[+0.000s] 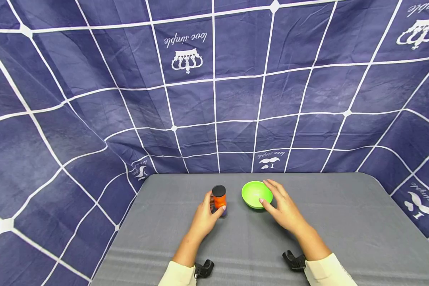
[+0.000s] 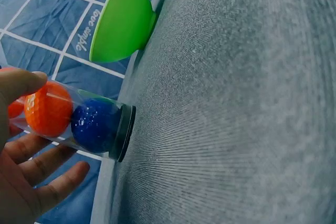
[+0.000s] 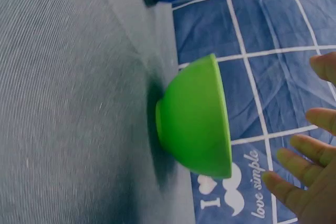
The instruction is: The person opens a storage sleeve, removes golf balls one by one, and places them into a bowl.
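Upright on the table, toward the left, stands a clear tube (image 1: 219, 200) with black ends, holding orange balls (image 2: 49, 109) and a blue ball (image 2: 95, 124). My left hand (image 1: 203, 216) is around the tube's near left side, thumb in front and loosely spread fingers beside and behind it. Whether they press on the tube I cannot tell. A bright green bowl (image 3: 194, 121) rests on its base to the right of the tube. Over the bowl's right side is my right hand (image 1: 287, 210), fingers spread and apart from the rim in the right wrist view.
A grey cloth-covered table (image 1: 157, 238) lies under both things. Behind it and at both sides hangs a blue curtain (image 1: 236, 99) with white grid lines. Black wrist mounts (image 1: 204, 268) sit beside both cream sleeves (image 1: 178, 274).
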`<state>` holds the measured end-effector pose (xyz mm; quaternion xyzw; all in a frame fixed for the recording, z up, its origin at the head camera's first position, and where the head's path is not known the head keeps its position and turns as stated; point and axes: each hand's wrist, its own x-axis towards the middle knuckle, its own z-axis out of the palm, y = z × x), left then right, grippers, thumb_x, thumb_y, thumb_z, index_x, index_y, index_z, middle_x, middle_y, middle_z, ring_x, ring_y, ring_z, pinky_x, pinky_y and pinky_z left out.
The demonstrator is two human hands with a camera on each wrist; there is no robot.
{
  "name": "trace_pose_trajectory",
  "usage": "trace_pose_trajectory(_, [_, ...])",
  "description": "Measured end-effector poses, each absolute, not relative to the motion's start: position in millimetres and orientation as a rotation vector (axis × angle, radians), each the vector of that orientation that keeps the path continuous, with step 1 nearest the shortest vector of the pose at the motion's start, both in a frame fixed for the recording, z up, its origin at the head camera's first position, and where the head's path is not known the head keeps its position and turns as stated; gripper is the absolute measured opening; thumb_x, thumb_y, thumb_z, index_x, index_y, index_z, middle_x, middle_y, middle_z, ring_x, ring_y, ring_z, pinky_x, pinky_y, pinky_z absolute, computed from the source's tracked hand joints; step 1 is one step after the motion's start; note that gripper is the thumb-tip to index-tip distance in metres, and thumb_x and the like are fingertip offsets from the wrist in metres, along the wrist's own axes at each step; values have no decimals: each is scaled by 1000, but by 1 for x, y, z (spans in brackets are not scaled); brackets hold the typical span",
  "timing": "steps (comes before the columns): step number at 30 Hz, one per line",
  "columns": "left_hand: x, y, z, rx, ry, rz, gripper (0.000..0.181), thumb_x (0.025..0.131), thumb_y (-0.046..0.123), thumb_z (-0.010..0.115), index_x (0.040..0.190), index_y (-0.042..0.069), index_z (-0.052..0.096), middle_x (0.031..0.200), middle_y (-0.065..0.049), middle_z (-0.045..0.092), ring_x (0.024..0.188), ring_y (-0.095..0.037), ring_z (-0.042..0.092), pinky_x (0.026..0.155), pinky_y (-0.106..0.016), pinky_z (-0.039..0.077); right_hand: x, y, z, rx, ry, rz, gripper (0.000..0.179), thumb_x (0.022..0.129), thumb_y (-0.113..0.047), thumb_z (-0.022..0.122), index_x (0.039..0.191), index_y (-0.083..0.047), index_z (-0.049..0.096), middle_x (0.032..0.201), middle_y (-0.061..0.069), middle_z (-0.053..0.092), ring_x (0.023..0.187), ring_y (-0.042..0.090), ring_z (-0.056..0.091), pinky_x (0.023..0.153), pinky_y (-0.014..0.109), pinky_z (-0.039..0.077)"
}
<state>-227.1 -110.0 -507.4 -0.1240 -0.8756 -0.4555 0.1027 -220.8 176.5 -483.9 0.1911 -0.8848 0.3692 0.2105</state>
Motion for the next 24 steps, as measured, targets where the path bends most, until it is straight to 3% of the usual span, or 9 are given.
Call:
trace_pose_trajectory(5, [-227, -108, -506, -370, -2586, -1330, 62, 92, 25, 73, 144, 9, 45, 125, -16, 69, 114, -30, 68, 94, -46, 56, -217, 173, -482, 517, -2455, 1158, 59, 93, -20, 73, 146, -8, 52, 148, 12, 52, 138, 34, 50, 112, 53, 37])
trace_pose_trajectory(9, [-226, -105, -506, -373, -2577, -1323, 59, 92, 28, 74, 141, 9, 48, 122, -15, 70, 113, -29, 68, 93, -44, 57, -216, 168, -482, 523, -2441, 1210, 55, 94, -19, 71, 144, -6, 53, 146, 11, 54, 134, 31, 53, 106, 45, 44])
trace_pose_trajectory(14, [-223, -103, -504, -390, -2536, -1285, 58, 89, 28, 78, 138, 9, 53, 119, -13, 70, 109, -26, 68, 89, -42, 58, -216, 162, -484, 569, -2388, 1255, 51, 94, -14, 70, 142, -5, 56, 143, 15, 57, 128, 32, 57, 97, 48, 52])
trace_pose_trajectory(20, [-219, -99, -504, -459, -2479, -1226, 60, 86, 26, 80, 136, 6, 55, 119, -12, 69, 106, -25, 69, 88, -42, 58, -214, 158, -481, 617, -2367, 1402, 49, 95, -12, 68, 142, -6, 55, 143, 17, 57, 127, 33, 58, 99, 47, 52])
trace_pose_trajectory(24, [-218, -96, -505, -479, -2486, -1196, 58, 85, 27, 82, 135, 13, 57, 115, -7, 68, 102, -21, 69, 88, -40, 58, -211, 156, -480, 646, -2383, 1481, 49, 97, -14, 67, 143, -6, 54, 141, 20, 57, 128, 34, 59, 101, 46, 52])
